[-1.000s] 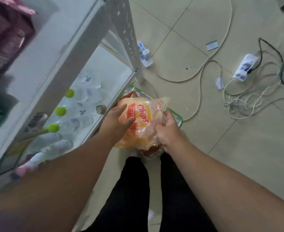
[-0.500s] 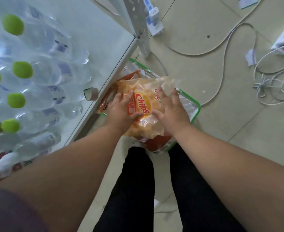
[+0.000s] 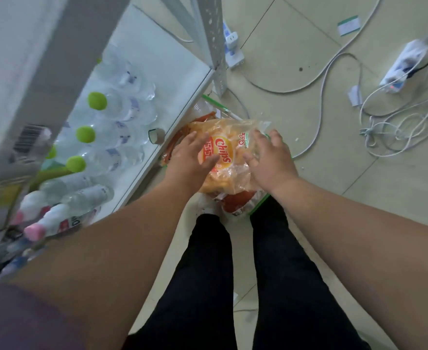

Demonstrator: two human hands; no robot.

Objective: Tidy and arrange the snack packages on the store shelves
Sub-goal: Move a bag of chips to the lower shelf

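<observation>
An orange see-through bag of chips point(image 3: 230, 152) with a "Chips" label lies on top of red snack packs point(image 3: 238, 200) in a green-rimmed basket point(image 3: 258, 205) on the floor, just in front of my legs. My left hand point(image 3: 185, 160) rests on the bag's left side with fingers straight and the thumb across the label. My right hand point(image 3: 271, 160) lies on the bag's right side with its fingers spread and relaxed. Neither hand curls round the bag.
At left, the white bottom shelf point(image 3: 162, 59) holds rows of water bottles point(image 3: 112, 132) with green caps and a tape roll point(image 3: 156, 135) near its edge. A perforated metal post point(image 3: 213, 34) stands behind the basket. Power strips point(image 3: 402, 66) and tangled cables point(image 3: 397, 122) lie on the tiled floor at right.
Both hands brought the chips bag down onto the basket. Their grip has loosened to flat, spread fingers on top of the bag.
</observation>
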